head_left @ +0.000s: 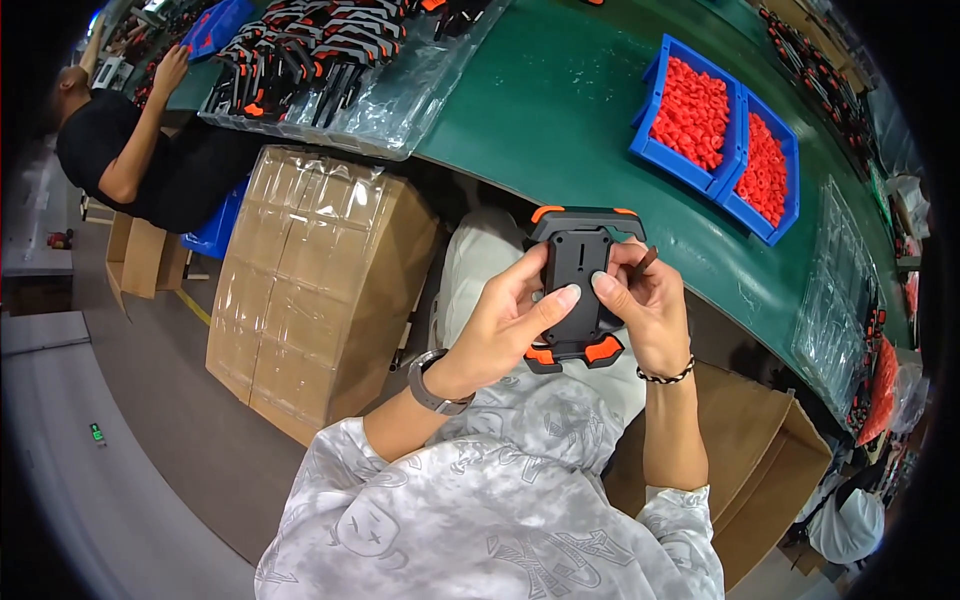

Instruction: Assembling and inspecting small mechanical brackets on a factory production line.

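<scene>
Both my hands hold a black phone holder (578, 270) with orange corner pads, above my lap and close to the bench edge. Its flat back with small screws faces up. My left hand (515, 315) wraps its left side, thumb lying on the back. From the other side, my right hand (645, 305) grips it, thumb also pressed on the back. A small dark brown strip (643, 264) sticks out by the right fingers; whether it is a separate part I cannot tell.
Two blue bins (740, 140) of small red parts stand on the green bench (540, 90). A clear tray (400, 120) at left carries several black-orange holders. Cardboard boxes (300, 290) flank my legs. A clear plastic tray (838, 300) lies at right. Another person (140, 150) works far left.
</scene>
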{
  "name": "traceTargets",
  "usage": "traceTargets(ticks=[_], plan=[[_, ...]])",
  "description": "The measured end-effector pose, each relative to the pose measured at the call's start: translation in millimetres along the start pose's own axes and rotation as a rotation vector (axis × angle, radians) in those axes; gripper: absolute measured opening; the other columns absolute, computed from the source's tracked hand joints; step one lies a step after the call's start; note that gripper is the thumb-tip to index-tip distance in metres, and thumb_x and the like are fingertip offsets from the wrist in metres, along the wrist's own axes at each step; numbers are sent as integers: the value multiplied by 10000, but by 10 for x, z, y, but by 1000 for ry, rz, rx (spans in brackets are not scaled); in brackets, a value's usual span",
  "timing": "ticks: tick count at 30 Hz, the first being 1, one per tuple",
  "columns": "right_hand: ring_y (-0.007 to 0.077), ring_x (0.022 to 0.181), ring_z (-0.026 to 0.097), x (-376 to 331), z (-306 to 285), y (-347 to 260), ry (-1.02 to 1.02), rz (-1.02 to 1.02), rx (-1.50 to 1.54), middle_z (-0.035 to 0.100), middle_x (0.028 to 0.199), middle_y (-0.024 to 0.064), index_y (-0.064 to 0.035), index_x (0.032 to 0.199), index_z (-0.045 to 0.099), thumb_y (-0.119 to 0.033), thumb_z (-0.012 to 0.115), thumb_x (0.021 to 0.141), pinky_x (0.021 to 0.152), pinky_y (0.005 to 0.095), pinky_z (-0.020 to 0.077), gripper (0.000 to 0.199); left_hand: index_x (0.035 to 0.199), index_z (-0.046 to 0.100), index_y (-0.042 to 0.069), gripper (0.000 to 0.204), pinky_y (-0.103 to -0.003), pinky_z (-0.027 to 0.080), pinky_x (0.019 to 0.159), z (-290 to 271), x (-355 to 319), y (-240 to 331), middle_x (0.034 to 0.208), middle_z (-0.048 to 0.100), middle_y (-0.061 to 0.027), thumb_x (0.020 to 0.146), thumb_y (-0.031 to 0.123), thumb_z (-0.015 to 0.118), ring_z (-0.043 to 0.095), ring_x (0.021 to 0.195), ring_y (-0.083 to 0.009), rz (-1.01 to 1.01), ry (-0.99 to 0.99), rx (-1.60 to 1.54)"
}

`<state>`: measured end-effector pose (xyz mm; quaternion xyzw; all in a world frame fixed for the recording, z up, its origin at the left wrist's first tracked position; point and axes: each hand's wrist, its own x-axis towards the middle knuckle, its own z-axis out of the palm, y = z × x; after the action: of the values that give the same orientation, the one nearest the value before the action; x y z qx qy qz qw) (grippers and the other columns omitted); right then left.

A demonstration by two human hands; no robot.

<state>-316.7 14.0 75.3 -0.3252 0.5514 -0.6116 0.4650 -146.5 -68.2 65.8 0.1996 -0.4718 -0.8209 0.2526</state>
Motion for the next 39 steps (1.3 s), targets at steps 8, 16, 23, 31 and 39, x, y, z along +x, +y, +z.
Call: traceTargets(ticks=[8,16,23,31,39], plan=[[139,780,503,-66,-58,-291,285,-296,-542,612,906,46,-27,1090,668,-10,782,763,703,271,437,346,1378,507,-14,459,-276,494,687,-123,82,66,1080,678,-129,935,61,604,617,807,-146,-49,-102,384],[174,787,450,-11,-248,-434,-217,-373,-891,642,999,49,-56,1102,660,-34,806,667,769,286,401,460,1368,512,-12,501,-329,448,593,-33,197,333,914,699,-146,887,58,634,587,646,-198,1,-430,806],[190,909,521,-24,-183,-427,-2,-473,-791,651,1102,67,-52,1210,635,-3,829,658,879,292,420,587,1345,527,-14,451,-316,488,648,-53,176,269,969,699,-138,907,43,623,612,711,-188,-25,-294,689],[155,878,532,-225,-188,27,1,-97,-110,659,1114,76,-20,1227,622,-81,876,666,827,270,427,620,1352,521,-15,409,-282,525,802,83,175,263,1131,654,-120,950,17,588,618,893,-161,101,-183,199],[137,873,520,-76,-185,60,-46,10,-192,653,1095,69,-20,1229,630,-65,883,637,804,261,411,645,1359,513,-23,414,-301,532,907,-11,118,125,1180,640,-132,958,31,599,632,1051,-197,29,-60,240]])
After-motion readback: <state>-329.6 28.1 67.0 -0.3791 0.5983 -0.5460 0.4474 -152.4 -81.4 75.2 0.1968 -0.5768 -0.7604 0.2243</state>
